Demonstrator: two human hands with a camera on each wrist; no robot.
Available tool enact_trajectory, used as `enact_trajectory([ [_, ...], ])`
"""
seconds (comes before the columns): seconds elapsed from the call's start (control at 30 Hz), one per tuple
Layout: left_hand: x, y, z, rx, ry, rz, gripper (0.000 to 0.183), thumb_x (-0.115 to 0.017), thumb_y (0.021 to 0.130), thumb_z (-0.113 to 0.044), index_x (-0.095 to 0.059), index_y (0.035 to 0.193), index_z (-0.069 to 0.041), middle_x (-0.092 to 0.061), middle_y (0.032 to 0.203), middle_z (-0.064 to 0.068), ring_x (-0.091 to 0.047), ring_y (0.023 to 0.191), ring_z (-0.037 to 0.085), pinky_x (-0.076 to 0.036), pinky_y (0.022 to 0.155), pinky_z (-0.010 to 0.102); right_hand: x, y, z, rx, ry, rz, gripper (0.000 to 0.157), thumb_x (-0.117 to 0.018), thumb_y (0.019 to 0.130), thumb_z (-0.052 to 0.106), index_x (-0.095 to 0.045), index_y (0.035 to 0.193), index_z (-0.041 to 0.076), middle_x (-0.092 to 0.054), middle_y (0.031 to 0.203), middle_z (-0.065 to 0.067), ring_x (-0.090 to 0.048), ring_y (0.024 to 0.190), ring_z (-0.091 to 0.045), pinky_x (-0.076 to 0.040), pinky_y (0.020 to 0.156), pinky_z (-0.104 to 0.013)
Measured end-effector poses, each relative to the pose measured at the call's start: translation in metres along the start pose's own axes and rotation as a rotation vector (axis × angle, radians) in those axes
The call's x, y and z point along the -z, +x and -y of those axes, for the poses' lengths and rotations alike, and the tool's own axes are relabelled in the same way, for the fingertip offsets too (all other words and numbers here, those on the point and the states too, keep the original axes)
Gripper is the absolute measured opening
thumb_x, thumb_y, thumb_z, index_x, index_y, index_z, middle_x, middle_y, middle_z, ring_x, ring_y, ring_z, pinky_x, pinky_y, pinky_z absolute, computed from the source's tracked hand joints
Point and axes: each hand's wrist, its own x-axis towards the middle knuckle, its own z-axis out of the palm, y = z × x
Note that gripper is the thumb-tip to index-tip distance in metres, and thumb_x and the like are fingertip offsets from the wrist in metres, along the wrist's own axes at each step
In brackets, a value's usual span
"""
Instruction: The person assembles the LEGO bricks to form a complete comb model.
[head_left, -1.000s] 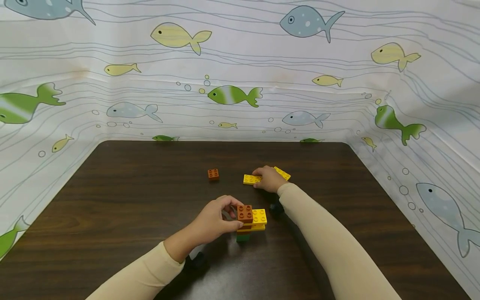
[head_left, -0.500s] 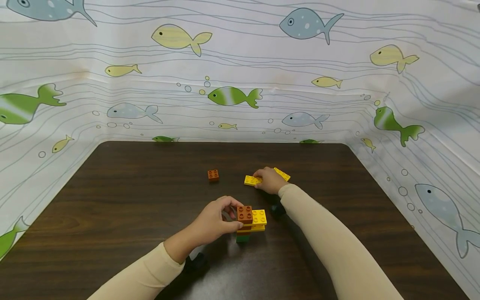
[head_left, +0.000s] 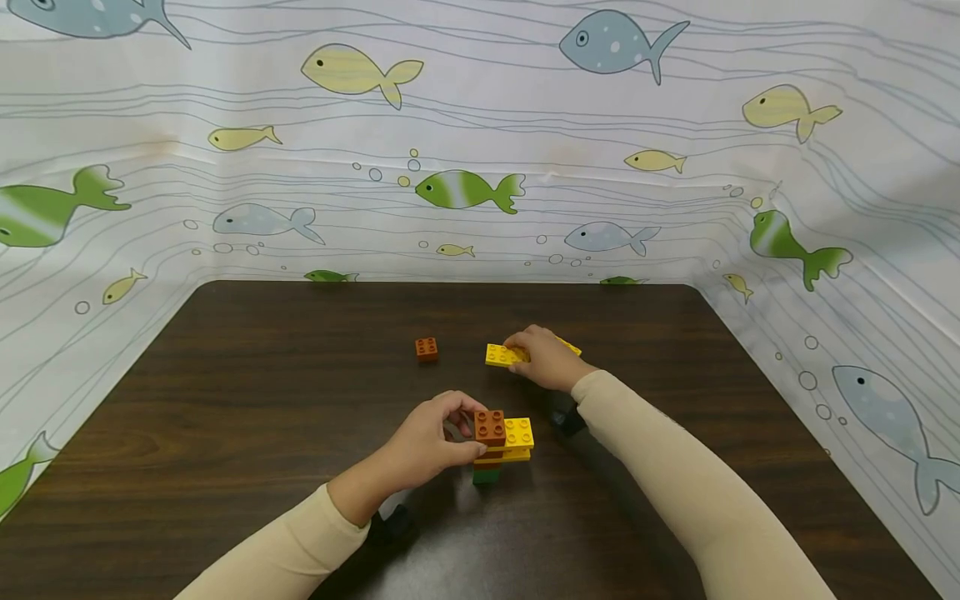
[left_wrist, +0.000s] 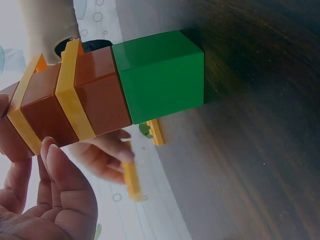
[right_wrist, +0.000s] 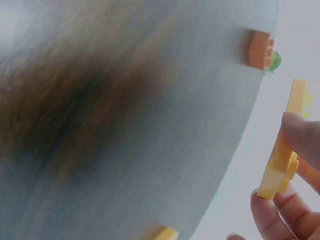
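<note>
A toy brick tower [head_left: 490, 427] stands on the table in front of me, a green block [left_wrist: 160, 77] at its foot. Above the green, reddish-brown bricks alternate with flat yellow bricks [head_left: 519, 435] that jut out to the right. My left hand [head_left: 423, 442] holds the tower near its top, thumb on the near side. Farther back, my right hand [head_left: 547, 358] pinches a flat yellow brick [right_wrist: 280, 150] between thumb and fingers, and the left wrist view shows it raised off the table. A second flat yellow brick [head_left: 572, 346] lies behind that hand, mostly hidden.
A loose reddish-brown brick [head_left: 426, 349] lies toward the back, left of my right hand. Dark wood tabletop [head_left: 262, 400] stretches around the bricks. A white fish-print sheet [head_left: 480, 125] rises behind the table and along both sides.
The right hand has lifted a little with the yellow brick, and its forearm has swung right. More of the other flat yellow brick is covered. My left hand and the tower stay put.
</note>
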Motion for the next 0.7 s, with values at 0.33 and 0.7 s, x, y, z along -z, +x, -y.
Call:
enact_trajectory([
  [0.33,0.0,0.001,0.0,-0.002,0.006,0.003,0.031,-0.072,0.084,-0.008,-0.061,0.112,-0.003,-0.056,0.099,0.004,-0.054,0.086,0.018,-0.05,0.07,0.026,0.015,-0.023,0.019,0.111,-0.012,-0.082,0.042,-0.067,0.091,0.019,-0.058,0.131,0.009,-0.054,0.123,-0.01,-0.05,0.112,-0.026,-0.046,0.096,-0.041],
  [0.7,0.0,0.0,0.001,-0.005,0.007,0.0,0.031,-0.072,0.084,-0.008,-0.06,0.112,-0.003,-0.056,0.098,0.004,-0.054,0.085,0.018,-0.049,0.069,0.027,0.033,-0.062,0.037,0.25,-0.057,-0.156,0.042,-0.07,0.089,0.02,-0.06,0.129,0.01,-0.054,0.116,-0.006,-0.049,0.103,-0.021,-0.048,0.087,-0.037],
])
